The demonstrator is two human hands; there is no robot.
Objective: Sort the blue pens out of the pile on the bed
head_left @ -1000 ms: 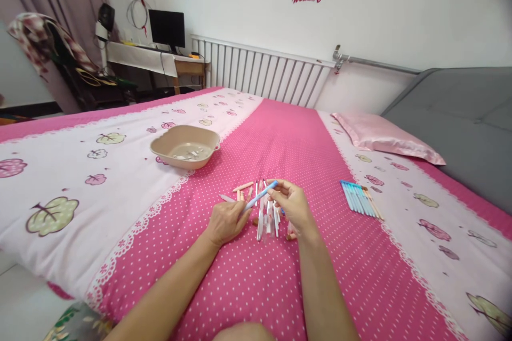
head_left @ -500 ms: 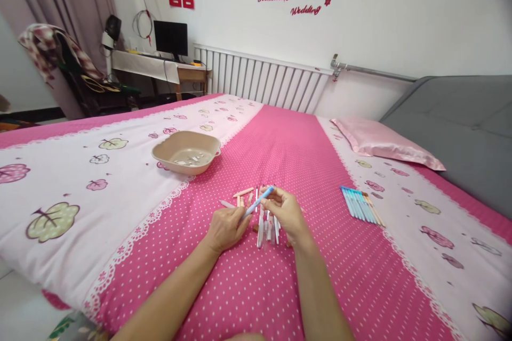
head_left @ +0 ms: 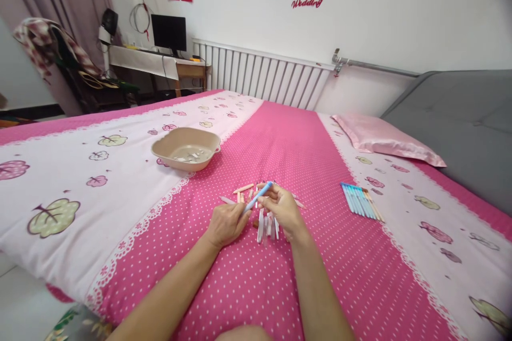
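Note:
A light blue pen [head_left: 260, 195] slants up to the right between my two hands. My left hand [head_left: 227, 224] is closed around its lower end. The fingers of my right hand [head_left: 283, 212] pinch it nearer the darker blue top end. Beneath and behind my hands lie several loose white and clear pen pieces [head_left: 267, 226] on the pink dotted bedspread [head_left: 340, 277]. Peach-coloured pens [head_left: 243, 188] lie just beyond my left hand, and some pieces are partly hidden by my fingers.
Off to the right, several blue pens [head_left: 356, 201] lie side by side with a few peach ones. A beige basin [head_left: 172, 159] with small pale pieces inside stands at the left. Farther back are a pink pillow [head_left: 384, 138] and a desk with a monitor [head_left: 169, 33].
The view has tilted slightly downward. Both hands keep their hold on the blue pen, with my right hand shifted a little along it toward the left.

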